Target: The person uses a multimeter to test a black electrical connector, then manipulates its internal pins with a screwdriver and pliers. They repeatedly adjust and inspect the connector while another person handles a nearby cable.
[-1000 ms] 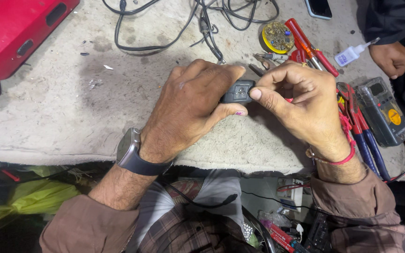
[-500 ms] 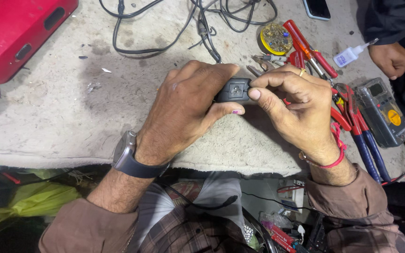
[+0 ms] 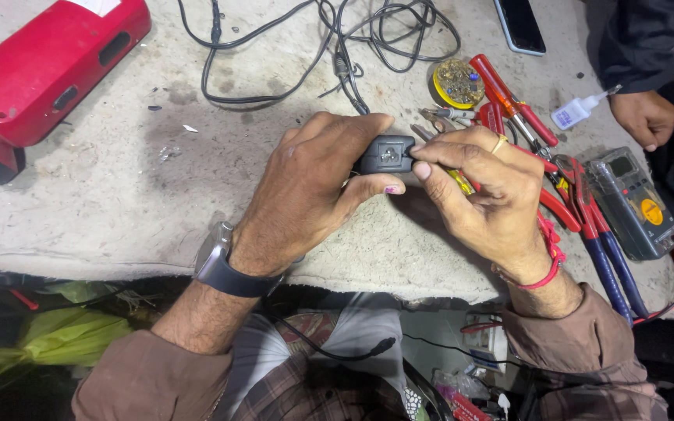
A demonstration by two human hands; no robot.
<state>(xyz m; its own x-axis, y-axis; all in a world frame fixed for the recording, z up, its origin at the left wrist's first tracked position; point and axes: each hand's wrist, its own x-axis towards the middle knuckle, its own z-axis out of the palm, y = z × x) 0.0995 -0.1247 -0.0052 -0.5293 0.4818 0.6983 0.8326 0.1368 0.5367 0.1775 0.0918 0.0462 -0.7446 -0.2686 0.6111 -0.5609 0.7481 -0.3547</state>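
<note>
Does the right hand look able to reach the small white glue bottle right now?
Probably not right away: the right hand grips the black adapter together with the left hand, and pliers lie before the glue bottle.

One red case (image 3: 44, 74), one multimeter (image 3: 632, 204), one phone (image 3: 519, 25), one glue bottle (image 3: 579, 113), one black adapter (image 3: 385, 153).

Bare benchtop (image 3: 103, 203) lies left; cables (image 3: 337, 47) behind, pliers (image 3: 579, 210) crowd right.

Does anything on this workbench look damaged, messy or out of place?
The worn grey bench top has a ragged, crumbling front edge. Black cables lie tangled at the back, and red-handled pliers sit heaped beside a multimeter. Both hands, left and right, hold a small black device that looks intact.
</note>
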